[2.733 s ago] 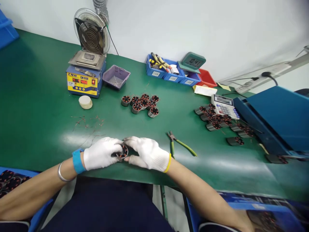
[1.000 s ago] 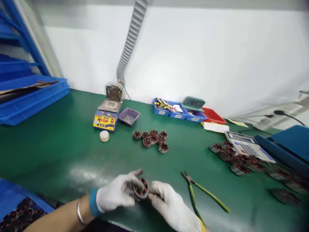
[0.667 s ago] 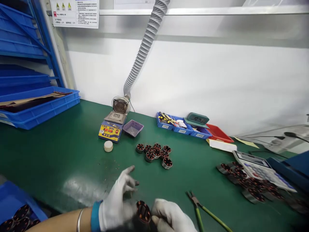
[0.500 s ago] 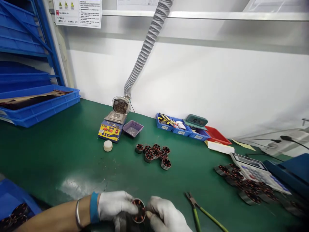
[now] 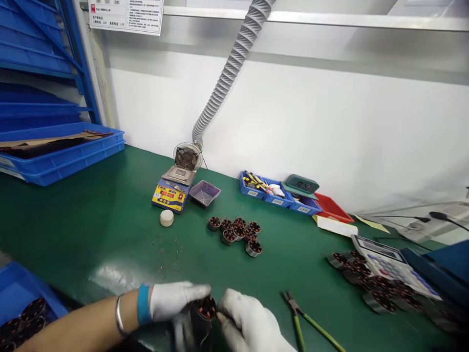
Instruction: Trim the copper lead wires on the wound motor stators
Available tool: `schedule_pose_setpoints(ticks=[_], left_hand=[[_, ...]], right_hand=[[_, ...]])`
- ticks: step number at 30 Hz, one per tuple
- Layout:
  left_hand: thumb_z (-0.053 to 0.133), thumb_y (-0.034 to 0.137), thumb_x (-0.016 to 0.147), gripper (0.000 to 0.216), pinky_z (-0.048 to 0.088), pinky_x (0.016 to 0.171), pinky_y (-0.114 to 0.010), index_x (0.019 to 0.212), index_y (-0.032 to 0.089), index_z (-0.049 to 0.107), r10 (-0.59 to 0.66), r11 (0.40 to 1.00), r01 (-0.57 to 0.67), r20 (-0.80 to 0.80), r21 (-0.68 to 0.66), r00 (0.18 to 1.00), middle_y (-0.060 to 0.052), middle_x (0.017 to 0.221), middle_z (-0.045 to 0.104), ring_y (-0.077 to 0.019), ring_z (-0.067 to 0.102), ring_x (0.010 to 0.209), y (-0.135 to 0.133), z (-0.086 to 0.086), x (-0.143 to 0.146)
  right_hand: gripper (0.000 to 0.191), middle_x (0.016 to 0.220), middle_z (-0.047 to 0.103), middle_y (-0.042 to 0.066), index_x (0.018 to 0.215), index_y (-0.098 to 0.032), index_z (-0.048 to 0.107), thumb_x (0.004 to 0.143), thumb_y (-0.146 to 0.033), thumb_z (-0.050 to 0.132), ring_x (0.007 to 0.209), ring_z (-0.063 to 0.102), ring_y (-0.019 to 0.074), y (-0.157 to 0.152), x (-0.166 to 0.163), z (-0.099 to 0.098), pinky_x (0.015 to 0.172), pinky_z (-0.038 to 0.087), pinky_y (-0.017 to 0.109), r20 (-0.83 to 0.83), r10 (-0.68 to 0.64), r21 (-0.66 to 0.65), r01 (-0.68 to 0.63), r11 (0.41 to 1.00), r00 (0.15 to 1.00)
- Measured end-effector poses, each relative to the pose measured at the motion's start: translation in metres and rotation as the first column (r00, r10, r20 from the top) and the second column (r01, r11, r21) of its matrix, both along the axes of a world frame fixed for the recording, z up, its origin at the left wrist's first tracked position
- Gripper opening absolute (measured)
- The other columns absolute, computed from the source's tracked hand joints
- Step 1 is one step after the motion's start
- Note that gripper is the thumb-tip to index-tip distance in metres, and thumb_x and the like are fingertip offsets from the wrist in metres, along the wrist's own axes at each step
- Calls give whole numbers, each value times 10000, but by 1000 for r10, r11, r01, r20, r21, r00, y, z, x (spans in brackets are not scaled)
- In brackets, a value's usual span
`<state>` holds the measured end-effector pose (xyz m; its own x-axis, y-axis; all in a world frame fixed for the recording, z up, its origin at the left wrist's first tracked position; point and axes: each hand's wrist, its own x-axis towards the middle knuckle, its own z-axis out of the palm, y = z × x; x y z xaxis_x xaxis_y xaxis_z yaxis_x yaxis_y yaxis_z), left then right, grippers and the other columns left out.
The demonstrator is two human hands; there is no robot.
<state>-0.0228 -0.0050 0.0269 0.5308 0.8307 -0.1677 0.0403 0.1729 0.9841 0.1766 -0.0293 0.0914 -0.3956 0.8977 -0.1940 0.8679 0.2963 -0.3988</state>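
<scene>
My left hand (image 5: 178,299), in a white glove with bare dark fingertips partly blurred below, grips a copper-wound motor stator (image 5: 207,308) at the near edge of the bench. The stator's wound face is tilted upward. Close against its right side, my gloved right hand (image 5: 251,320) is closed in a pinch; what lies between those fingertips is too small to make out. A thin wire hangs below the stator. Green-handled cutting pliers (image 5: 295,308) lie with jaws parted to the right of my right hand.
Several stators (image 5: 238,232) stand grouped mid-bench, and more sit at right beside a calculator (image 5: 381,264). A soldering pot (image 5: 170,193), purple tray (image 5: 205,193) and round white block (image 5: 166,218) are further back. A blue bin (image 5: 14,283) with stators is at lower left.
The stator has tipped from facing me to facing more upward, and my left thumb has lifted off its face. My right hand has shifted slightly up and left. The view has moved a little.
</scene>
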Motion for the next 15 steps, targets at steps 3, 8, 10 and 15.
schedule_pose_setpoints(ticks=[3,8,10,15], left_hand=[[748,586,581,510,515,637,-336,817,157,608,-125,955,137,59,-263,990,-21,702,600,-179,578,645,4,1,3],[644,628,696,478,491,755,-335,638,163,548,140,990,-130,366,-53,920,-74,822,628,-192,585,786,-2,12,-1],[619,592,730,443,489,787,-350,643,161,559,124,990,-140,369,17,921,-99,887,636,-215,598,836,-1,13,-4],[657,264,650,417,498,764,-300,1056,184,606,-297,948,303,-73,96,952,-49,984,656,-205,617,895,9,4,-7]], right_hand=[[157,845,650,23,819,-280,591,863,-308,443,735,596,189,-1,-1,-2,631,417,257,48,-30,1,30,1000,998],[173,922,670,10,895,-326,629,867,-292,461,795,612,192,-2,2,-3,600,404,247,-16,-39,-52,38,998,999],[168,894,671,3,883,-312,632,859,-267,472,772,611,182,-1,2,0,600,397,243,-30,35,-61,-36,997,999],[139,852,674,2,839,-267,606,856,-223,475,726,612,170,3,0,-7,602,370,243,143,176,120,-194,974,974]])
